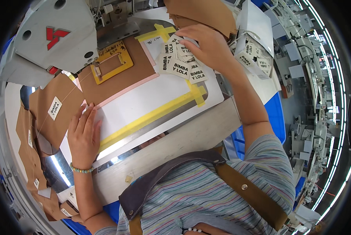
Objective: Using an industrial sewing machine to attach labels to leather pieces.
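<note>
My left hand (pixel 84 133) lies with its fingers stretched out, tips on the lower left corner of a brown fabric piece (pixel 105 92). That piece has pink edge guides (pixel 128 91) along two sides and sits on a white template sheet (pixel 144 96). A yellow frame (pixel 126 64) with a rectangular opening rests on top of the fabric. My right hand (pixel 206 45) reaches over a loose pile of cream printed labels (pixel 180 67), fingers and thumb apart at its upper left side. No label shows clearly gripped.
A grey sewing machine head (pixel 52 35) stands at upper left. Brown pieces bearing sewn labels (pixel 58 92) trail down the left side. A white box (pixel 253 51) of labels stands right of my right hand, near stacked brown pieces (pixel 203 15). Yellow tape (pixel 152 117) borders the template.
</note>
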